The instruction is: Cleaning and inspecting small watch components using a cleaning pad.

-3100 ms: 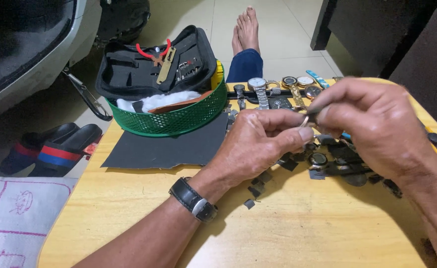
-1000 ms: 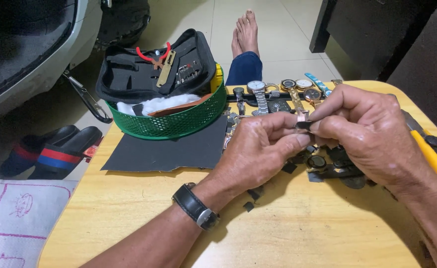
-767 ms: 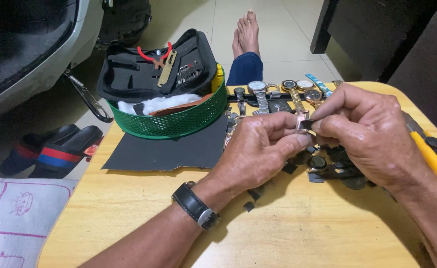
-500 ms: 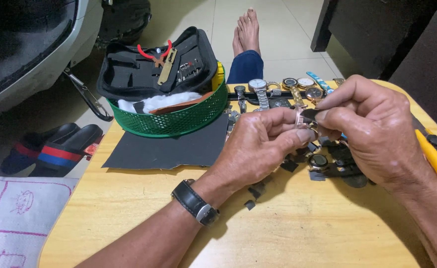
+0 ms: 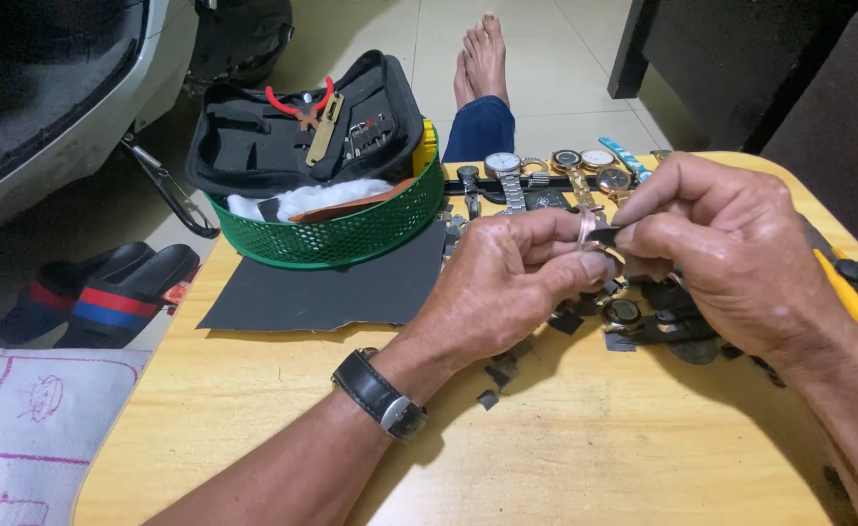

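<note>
My left hand (image 5: 507, 282) pinches a small rose-gold watch case (image 5: 586, 226) between thumb and fingers above the wooden table (image 5: 253, 390). My right hand (image 5: 731, 244) holds a thin dark tool (image 5: 606, 234) with its tip against that case. A black wristwatch sits on my left wrist (image 5: 382, 397). Under my hands lie several loose watches and dark strap pieces (image 5: 643, 317).
A green mesh basket (image 5: 341, 234) holding a black tool case with red pliers stands on a dark sheet (image 5: 331, 292) at the back left. A row of watches (image 5: 546, 170) lies behind my hands. A yellow-handled tool (image 5: 853, 297) lies right. Sandals and someone's bare foot are on the floor.
Both hands have stayed together around the small case, with slight shifts of the fingers; the right hand's tool tip has stayed at the case.
</note>
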